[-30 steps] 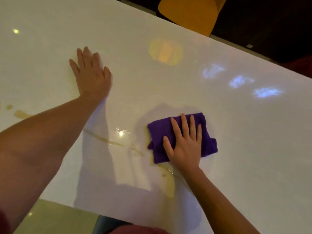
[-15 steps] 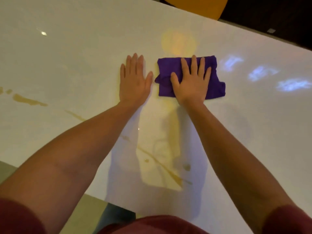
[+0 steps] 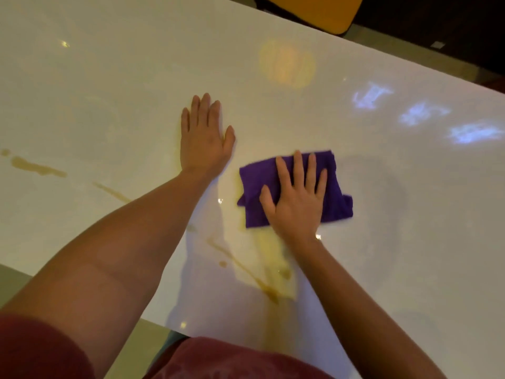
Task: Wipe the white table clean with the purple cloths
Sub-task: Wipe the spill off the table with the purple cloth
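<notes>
Since half a second ago the purple cloth (image 3: 292, 188) has slid back toward the person, from up by the yellow reflection (image 3: 287, 64) to the middle of the white tabletop (image 3: 109, 77), and the right hand (image 3: 296, 201) has come back with it. The left hand (image 3: 203, 140), which lay just beside the cloth, now sits farther away from the person than the cloth and a little to its left, with a gap of bare tabletop between them.

The right grip is flat and wide: palm down on the cloth, fingers (image 3: 299, 166) spread and straight, thumb out to the left, pressing rather than pinching. The cloth is folded into a rough rectangle and shows on both sides of the hand, with its far edge level with the fingertips and its edges blurred.

The left grip is likewise flat, palm down on the bare tabletop, fingers together, holding nothing.

A yellowish-brown smear (image 3: 269, 258) runs from the cloth's near edge toward the person, crossed by a thin brown streak (image 3: 240, 265). More brown blotches (image 3: 35, 166) lie far to the left.
</notes>
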`<move>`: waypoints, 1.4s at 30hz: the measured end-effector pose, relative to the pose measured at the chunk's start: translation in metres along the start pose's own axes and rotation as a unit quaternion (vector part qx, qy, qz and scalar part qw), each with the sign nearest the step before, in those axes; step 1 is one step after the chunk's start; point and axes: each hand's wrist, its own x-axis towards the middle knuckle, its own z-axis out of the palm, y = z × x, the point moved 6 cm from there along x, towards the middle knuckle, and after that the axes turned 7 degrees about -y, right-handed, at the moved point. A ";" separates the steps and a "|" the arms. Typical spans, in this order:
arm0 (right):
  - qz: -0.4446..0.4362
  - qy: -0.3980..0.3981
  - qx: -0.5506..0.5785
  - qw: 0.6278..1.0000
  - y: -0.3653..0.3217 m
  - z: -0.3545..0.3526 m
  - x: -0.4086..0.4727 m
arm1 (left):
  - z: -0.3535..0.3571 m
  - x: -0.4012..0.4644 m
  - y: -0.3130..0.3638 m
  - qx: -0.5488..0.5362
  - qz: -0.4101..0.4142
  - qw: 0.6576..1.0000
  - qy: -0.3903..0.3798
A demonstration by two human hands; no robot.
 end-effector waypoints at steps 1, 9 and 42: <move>0.000 0.003 0.004 1.000 -0.003 -0.005 0.023 | 0.000 0.000 0.000 -0.002 0.000 1.000 0.002; 0.017 -0.034 -0.009 0.999 -0.014 -0.023 0.147 | -0.002 0.002 -0.004 -0.035 0.001 0.999 0.025; -0.282 -0.091 -0.045 0.954 0.016 0.026 -0.150 | 0.011 -0.258 -0.163 -0.091 -0.409 0.903 0.100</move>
